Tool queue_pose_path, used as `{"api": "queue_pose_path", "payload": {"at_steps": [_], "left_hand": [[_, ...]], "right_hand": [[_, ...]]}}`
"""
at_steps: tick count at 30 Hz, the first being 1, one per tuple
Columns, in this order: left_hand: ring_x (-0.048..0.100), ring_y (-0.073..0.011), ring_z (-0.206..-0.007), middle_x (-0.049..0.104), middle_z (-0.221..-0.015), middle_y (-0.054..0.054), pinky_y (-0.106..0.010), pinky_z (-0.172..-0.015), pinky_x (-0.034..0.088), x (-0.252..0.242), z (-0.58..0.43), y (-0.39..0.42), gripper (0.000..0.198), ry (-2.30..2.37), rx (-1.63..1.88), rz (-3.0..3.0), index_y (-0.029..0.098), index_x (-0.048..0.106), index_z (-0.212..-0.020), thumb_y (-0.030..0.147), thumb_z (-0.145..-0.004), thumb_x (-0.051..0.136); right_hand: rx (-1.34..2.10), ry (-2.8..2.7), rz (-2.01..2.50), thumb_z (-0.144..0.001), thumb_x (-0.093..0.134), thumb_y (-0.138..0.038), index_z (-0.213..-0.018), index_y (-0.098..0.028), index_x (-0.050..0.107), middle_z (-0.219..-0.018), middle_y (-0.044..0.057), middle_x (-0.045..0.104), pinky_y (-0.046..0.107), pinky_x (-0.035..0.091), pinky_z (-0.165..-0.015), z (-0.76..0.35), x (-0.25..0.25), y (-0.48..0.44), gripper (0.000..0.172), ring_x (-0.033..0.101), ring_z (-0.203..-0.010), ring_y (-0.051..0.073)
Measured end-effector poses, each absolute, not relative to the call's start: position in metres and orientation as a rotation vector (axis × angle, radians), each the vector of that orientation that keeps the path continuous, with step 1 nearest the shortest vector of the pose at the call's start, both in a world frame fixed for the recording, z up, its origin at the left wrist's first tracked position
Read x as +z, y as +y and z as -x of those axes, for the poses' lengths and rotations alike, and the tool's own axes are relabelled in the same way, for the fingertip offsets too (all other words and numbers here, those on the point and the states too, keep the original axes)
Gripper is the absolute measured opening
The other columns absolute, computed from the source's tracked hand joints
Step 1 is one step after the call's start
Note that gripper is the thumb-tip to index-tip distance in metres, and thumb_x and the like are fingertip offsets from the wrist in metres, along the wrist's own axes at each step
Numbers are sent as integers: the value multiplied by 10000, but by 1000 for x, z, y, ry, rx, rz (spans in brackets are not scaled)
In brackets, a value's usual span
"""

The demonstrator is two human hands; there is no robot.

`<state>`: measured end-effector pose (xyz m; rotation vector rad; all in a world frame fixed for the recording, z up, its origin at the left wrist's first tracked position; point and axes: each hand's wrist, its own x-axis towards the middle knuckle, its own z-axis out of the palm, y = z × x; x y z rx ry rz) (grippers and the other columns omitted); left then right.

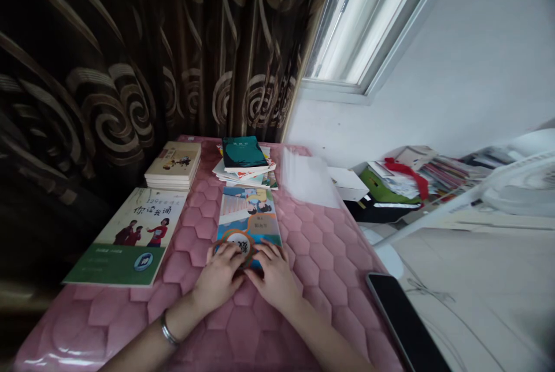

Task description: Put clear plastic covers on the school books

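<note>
A thin book (249,216) with a blue and orange cover lies on the pink padded table cover; its pictures and lettering are upside down to me. My left hand (221,275) holds its near left corner, fingers curved over the cover and thumb by the near edge. At the near right corner my right hand (274,274) does likewise, its fingers on the cover and its thumb pointing inward. The two thumbs almost meet. My hands hide the book's near end.
A large green and cream book (134,233) lies left, near a stack of tan books (173,165). Behind stands a pile topped by a teal book (245,152). Clear sheeting (307,178) covers the back right. A dark phone-like device (405,323) lies along the right edge, near a white fan (520,187).
</note>
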<state>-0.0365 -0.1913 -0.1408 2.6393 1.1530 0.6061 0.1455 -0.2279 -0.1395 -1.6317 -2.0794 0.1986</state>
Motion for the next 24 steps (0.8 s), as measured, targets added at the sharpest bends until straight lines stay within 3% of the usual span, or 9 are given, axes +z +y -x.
{"api": "queue_pose_path", "payload": {"at_steps": [6, 11, 19, 24], "left_hand": [[539, -230, -1140, 689, -1125, -11, -460, -1015, 337, -138, 45, -186, 187, 1144, 595, -2633, 283, 688, -989, 185, -847, 616], [544, -224, -1145, 702, -1159, 2, -465, -1037, 305, -142, 69, -182, 267, 1113, 610, -2677, 328, 683, -1100, 216, -868, 615], [574, -215, -1114, 724, -1124, 39, -424, -978, 378, -150, 106, -170, 253, 1081, 630, -2714, 367, 697, -1080, 245, -873, 618], [579, -197, -1093, 728, -1113, 35, -386, -957, 396, -147, 107, -166, 263, 1010, 610, -2761, 346, 699, -1084, 219, -875, 602]], "right_hand": [[215, -2106, 1643, -870, 633, -311, -966, -251, 656, -1229, 41, 646, 498, 314, -1031, -149, -140, -228, 115, 483, -1245, 272], [204, -2162, 1643, -893, 602, -251, -1062, -279, 666, -1233, 24, 660, 494, 304, -1035, -177, -142, -234, 183, 490, -1254, 258], [206, -2281, 1674, -932, 501, -235, -1245, -364, 606, -1321, -5, 605, 450, 366, -1009, -225, -144, -243, 354, 505, -1243, 228], [277, -2329, 1661, -950, 438, -231, -1282, -341, 589, -1362, 8, 572, 430, 369, -1020, -230, -145, -243, 381, 470, -1275, 214]]}}
